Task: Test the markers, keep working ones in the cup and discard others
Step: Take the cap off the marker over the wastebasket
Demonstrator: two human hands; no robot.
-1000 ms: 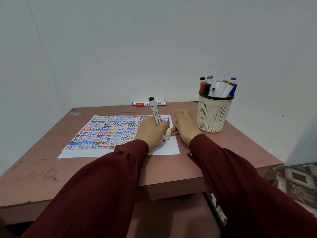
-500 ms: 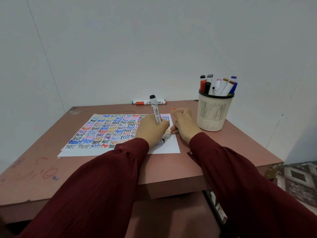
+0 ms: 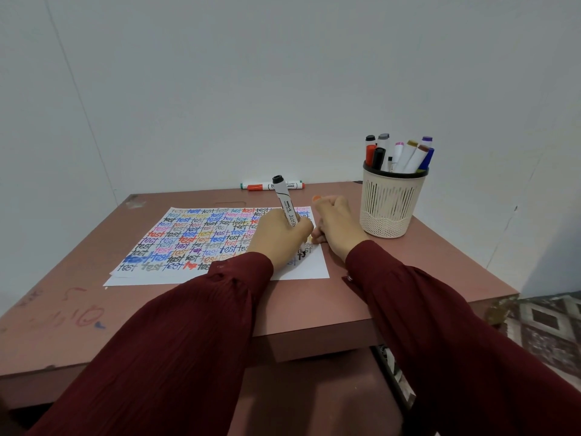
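The white marker [image 3: 284, 202] with a black end stands tilted, its top leaning toward 11 o'clock. Its lower barrel is gripped in the curled fingers of the left hand [image 3: 279, 237]. Its tip comes out below the hand at 5 o'clock and meets the paper [image 3: 195, 237] at a black mark near the sheet's near right corner. The sheet is filled with rows of the word "test" in many colours.

Just beside the left hand at 3 o'clock, the right hand [image 3: 336, 225] rests on the sheet's right edge with fingers curled. Whether it holds anything cannot be told.

At 2 o'clock from the hands, apart from them, stands the beige slotted cup [image 3: 390, 206], holding several capped markers [image 3: 405, 155]. At 12 o'clock, two markers [image 3: 270, 185] lie along the far edge of the brown table [image 3: 408, 262], partly behind the held marker's top.
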